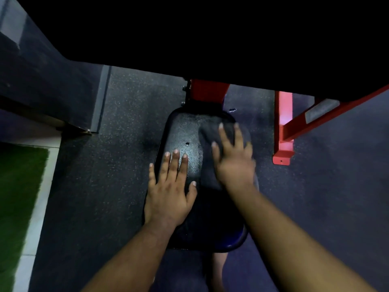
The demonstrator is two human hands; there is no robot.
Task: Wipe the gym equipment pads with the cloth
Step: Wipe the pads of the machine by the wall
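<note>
A: Where's the cloth (212,133)?
B: Mid-frame, lying on the pad (185,131); right hand (233,163) is pressing it, fingers flat, blurred.
A: Left hand (168,192)?
B: Flat, bracing the pad, holding nothing. Cloth's looking soft, limp; palm pressure should work best.

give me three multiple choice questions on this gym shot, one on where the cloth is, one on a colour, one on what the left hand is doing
1. Where is the cloth?
A. on the floor
B. on the seat pad under the right hand
C. over the frame

2. What colour is the frame?
A. red
B. yellow
C. white

3. What is the left hand doing?
A. gripping the cloth
B. making a fist in the air
C. lying flat on the pad, fingers straight

Answers:
1 B, the right hand presses the dark cloth onto the seat pad.
2 A, its posts and bars are red.
3 C, the palm is down on the pad and holds nothing.
</note>
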